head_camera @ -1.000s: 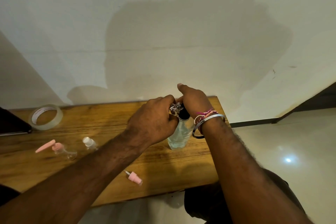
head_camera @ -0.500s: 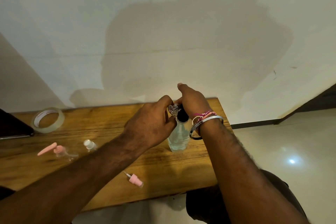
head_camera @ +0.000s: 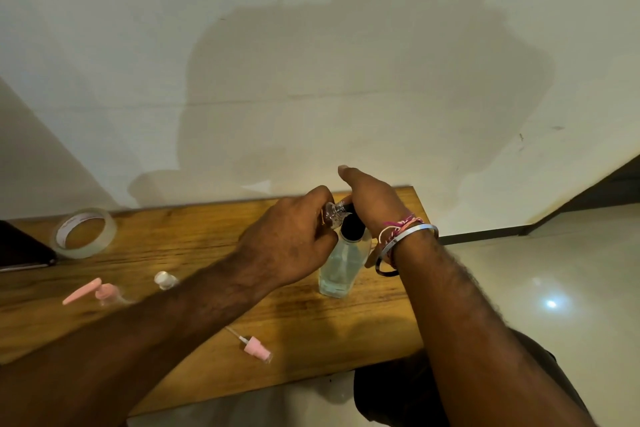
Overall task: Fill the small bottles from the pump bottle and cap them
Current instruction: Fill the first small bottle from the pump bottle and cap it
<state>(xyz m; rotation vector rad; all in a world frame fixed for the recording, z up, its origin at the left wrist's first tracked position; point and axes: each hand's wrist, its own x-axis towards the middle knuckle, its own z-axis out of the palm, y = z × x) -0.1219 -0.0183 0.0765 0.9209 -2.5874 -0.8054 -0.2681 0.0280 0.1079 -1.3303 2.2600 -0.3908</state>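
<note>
A clear pump bottle [head_camera: 337, 267] with a black pump head stands on the wooden table [head_camera: 207, 229], holding pale liquid. My right hand [head_camera: 370, 201] is curled over the pump head from above, bangles on its wrist. My left hand [head_camera: 287, 239] grips a small clear bottle [head_camera: 333, 215], tilted with its mouth against the pump's nozzle. A small bottle with a pink pump [head_camera: 104, 293] lies on its side at the left. Beside it is another small bottle with a white cap [head_camera: 165, 279]. A loose pink spray cap [head_camera: 256, 348] lies near the table's front edge.
A roll of clear tape [head_camera: 85, 232] sits at the back left of the table, with a dark flat object [head_camera: 20, 250] at the left edge. The table backs onto a white wall. Shiny floor lies to the right.
Both hands stay at the pump head with the small bottle held against the nozzle. Only the view has shifted slightly.
</note>
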